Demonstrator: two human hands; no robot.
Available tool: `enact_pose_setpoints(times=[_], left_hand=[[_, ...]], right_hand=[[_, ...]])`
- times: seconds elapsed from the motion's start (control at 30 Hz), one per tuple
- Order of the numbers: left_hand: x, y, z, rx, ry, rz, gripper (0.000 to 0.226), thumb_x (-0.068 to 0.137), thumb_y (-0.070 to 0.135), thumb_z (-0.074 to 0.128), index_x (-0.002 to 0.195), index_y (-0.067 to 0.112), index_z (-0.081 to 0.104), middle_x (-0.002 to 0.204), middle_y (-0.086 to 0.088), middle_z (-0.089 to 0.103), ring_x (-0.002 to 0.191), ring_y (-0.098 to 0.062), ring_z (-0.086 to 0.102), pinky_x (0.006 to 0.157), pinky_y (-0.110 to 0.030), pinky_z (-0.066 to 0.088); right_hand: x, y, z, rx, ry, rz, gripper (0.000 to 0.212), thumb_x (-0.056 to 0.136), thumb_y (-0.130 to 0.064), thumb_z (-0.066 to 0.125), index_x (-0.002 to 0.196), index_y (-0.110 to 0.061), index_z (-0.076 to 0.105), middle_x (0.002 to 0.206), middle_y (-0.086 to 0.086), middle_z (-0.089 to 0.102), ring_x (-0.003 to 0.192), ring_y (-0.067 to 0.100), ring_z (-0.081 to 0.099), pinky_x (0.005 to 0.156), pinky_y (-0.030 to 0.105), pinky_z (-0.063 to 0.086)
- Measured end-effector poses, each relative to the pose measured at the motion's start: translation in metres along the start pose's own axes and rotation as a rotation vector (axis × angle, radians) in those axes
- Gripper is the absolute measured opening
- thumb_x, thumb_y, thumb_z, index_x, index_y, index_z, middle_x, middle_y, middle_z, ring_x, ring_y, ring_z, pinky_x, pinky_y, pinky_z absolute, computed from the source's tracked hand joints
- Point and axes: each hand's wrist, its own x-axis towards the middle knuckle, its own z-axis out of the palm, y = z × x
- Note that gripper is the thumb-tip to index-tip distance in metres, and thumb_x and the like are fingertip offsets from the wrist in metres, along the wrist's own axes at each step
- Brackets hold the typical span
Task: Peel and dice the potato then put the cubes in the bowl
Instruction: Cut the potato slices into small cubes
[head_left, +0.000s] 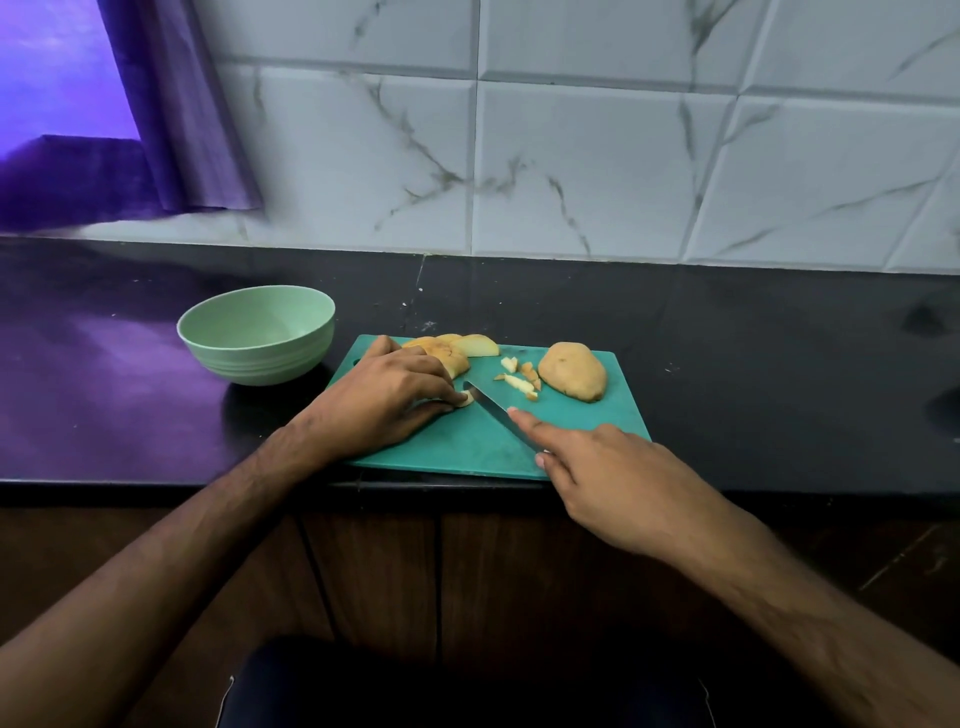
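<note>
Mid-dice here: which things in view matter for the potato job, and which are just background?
In the job: left hand, right hand, knife, potato half, potato slices, cut cubes, green cutting board, empty green bowl.

Just there: purple curtain, black counter, tiled wall.
</note>
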Motion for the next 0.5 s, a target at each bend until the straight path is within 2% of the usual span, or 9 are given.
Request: enact_pose_setpoints(times=[0.23, 0.37, 0.5], left_hand=[[-0.001, 0.001, -0.001, 0.003, -0.015, -0.011, 0.033, 0.099, 0.045, 0.050, 0.105, 0.029, 0.078, 0.099, 0.013, 0.074, 0.092, -0.010, 0.066, 0.073, -0.039, 0.036], [-0.001, 0.002, -0.001, -0.022, -0.005, -0.071, 0.023, 0.095, 0.043, 0.061, 0.106, 0.029, 0.075, 0.097, 0.015, 0.072, 0.093, -0.005, 0.064, 0.077, -0.036, 0.037], [-0.004, 0.001, -0.003, -0.023, 0.036, -0.131, 0.020, 0.088, 0.037, 0.079, 0.105, 0.029, 0.071, 0.094, 0.017, 0.069, 0.091, -0.003, 0.062, 0.079, -0.031, 0.031]], right_hand=[[-0.010, -0.017, 0.008, -0.197, 0.086, 0.002, 0.063, 0.109, -0.033, 0.032, 0.159, -0.044, -0.005, 0.075, -0.005, 0.038, 0.064, 0.011, 0.038, 0.063, 0.036, 0.037], [-0.002, 0.001, -0.005, 0.026, 0.026, 0.043, 0.051, 0.110, -0.042, 0.027, 0.157, -0.055, 0.009, 0.077, -0.010, 0.043, 0.068, 0.006, 0.043, 0.061, 0.032, 0.040], [-0.009, 0.004, -0.022, 0.216, 0.044, 0.022, 0.049, 0.110, -0.041, 0.032, 0.154, -0.058, 0.019, 0.068, -0.010, 0.052, 0.052, 0.007, 0.053, 0.069, 0.040, 0.059]])
